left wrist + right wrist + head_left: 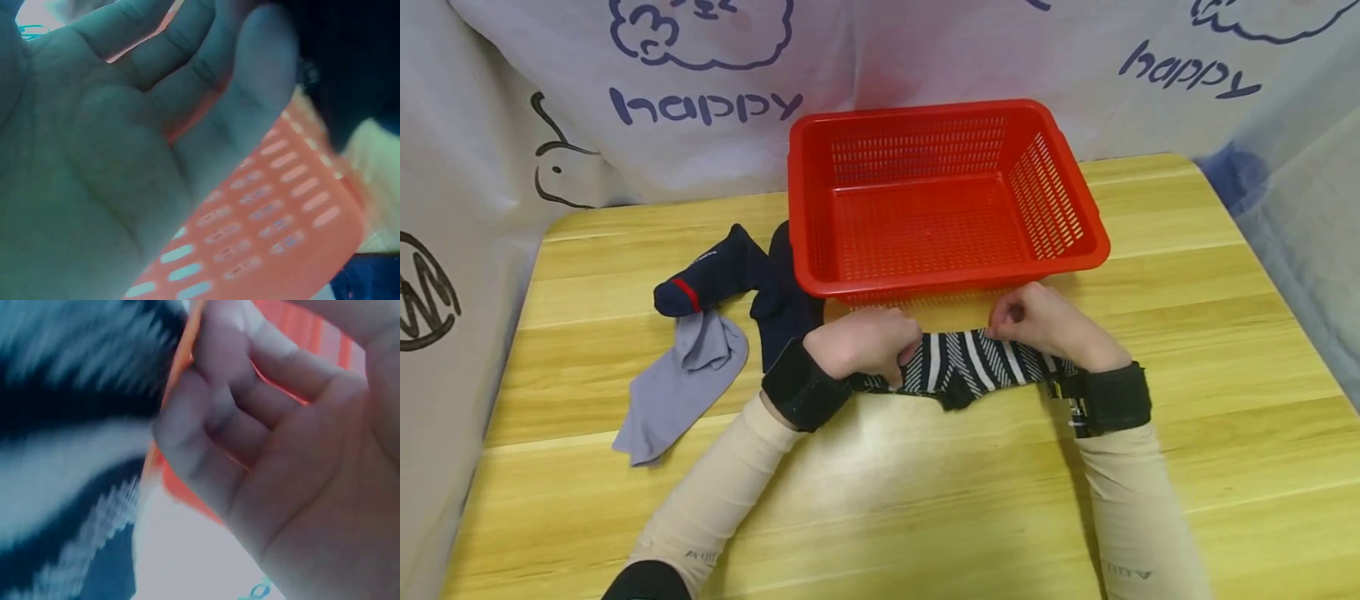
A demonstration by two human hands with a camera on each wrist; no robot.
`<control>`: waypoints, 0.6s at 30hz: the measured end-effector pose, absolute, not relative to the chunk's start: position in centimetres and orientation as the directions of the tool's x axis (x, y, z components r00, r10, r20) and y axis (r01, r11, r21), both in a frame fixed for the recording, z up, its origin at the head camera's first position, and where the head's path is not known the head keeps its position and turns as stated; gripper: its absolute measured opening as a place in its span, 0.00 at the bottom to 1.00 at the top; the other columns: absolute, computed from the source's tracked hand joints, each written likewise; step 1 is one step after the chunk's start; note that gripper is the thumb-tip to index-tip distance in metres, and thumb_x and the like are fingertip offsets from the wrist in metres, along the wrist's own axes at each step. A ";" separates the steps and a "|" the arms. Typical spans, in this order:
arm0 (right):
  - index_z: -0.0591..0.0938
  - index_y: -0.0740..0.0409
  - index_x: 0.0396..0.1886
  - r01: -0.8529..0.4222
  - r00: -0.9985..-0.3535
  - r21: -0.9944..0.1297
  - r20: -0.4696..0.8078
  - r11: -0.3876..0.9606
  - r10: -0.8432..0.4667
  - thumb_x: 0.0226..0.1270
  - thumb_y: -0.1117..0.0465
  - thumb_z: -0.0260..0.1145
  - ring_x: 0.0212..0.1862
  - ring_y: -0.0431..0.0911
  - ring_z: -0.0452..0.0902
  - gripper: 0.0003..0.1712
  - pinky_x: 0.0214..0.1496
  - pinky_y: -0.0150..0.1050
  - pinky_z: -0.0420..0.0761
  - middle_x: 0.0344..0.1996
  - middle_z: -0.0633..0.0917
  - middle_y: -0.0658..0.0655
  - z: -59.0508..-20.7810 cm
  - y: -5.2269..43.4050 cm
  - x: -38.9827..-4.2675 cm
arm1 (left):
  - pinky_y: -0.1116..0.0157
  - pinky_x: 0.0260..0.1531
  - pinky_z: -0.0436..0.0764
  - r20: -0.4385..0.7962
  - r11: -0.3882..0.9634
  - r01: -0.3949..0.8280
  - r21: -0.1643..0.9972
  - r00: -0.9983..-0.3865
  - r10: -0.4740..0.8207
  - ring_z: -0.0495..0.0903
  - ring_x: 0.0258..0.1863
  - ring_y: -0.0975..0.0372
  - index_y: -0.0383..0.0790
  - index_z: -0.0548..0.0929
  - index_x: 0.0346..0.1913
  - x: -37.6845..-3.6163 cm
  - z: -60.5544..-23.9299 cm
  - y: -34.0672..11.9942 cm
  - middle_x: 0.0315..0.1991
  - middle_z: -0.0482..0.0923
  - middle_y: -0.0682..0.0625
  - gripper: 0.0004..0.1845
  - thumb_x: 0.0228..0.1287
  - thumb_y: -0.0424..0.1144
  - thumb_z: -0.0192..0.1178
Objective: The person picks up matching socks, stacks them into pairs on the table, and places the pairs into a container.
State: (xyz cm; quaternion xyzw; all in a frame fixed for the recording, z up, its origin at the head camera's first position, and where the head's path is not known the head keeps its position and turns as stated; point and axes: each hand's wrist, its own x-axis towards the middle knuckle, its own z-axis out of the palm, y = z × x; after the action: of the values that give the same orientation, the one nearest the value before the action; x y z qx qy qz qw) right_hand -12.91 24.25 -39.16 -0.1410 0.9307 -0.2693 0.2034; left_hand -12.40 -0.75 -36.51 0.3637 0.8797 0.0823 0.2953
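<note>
striped sock (973, 367) btwn hands, at basket edge (955, 283)

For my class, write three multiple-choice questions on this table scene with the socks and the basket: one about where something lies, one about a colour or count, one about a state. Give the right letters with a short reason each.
1. Where does the grey sock lie?
A. inside the red basket
B. on the wooden table, towards its left side
C. on the person's sleeve

2. What pattern has the sock held by both hands?
A. black and white stripes
B. plain yellow
C. green dots

3. What is in the red basket?
A. three socks
B. one folded towel
C. nothing that the head view shows

Answers:
1 B: the grey sock lies flat on the wooden table, beside the navy sock, outside the basket.
2 A: the striped sock between the left hand and the right hand shows black and white bands.
3 C: the basket's mesh floor shows bare.
</note>
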 end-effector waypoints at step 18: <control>0.82 0.57 0.30 -0.162 -0.824 -0.533 -0.390 0.830 -0.411 0.56 0.59 0.75 0.29 0.44 0.72 0.09 0.34 0.35 0.70 0.23 0.78 0.51 -39.4 21.6 -12.5 | 0.68 0.28 0.66 -0.515 0.799 0.544 0.257 -0.623 0.589 0.72 0.25 0.61 0.45 0.77 0.24 -13.4 -37.7 -0.9 0.20 0.69 0.55 0.17 0.50 0.49 0.75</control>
State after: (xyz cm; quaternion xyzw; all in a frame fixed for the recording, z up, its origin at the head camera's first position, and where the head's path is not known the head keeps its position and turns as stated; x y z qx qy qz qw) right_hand -12.48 21.65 -39.37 -0.1553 0.9227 -0.2463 0.2525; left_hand -13.37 -0.89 -37.73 0.3147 0.9000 0.0380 0.2992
